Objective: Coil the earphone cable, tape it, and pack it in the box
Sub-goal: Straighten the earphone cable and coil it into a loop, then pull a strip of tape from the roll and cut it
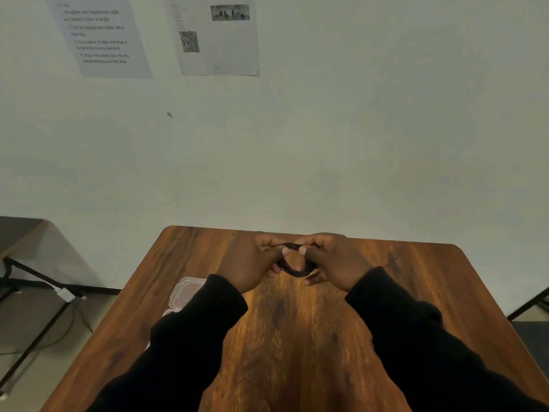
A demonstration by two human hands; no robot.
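Observation:
A black earphone cable (294, 270), wound into a small round coil, is held above the far middle of the wooden table (297, 337). My left hand (255, 263) pinches the coil's left side and my right hand (332, 260) pinches its right side, thumbs meeting on top. A clear plastic box (185, 291) with its lid open lies on the table to the left, partly hidden behind my left sleeve. I see no tape.
The table's far edge meets a pale wall with two printed sheets (104, 34) pinned high up. A second table (17, 233) with black legs stands at the left, with cables on the floor below it.

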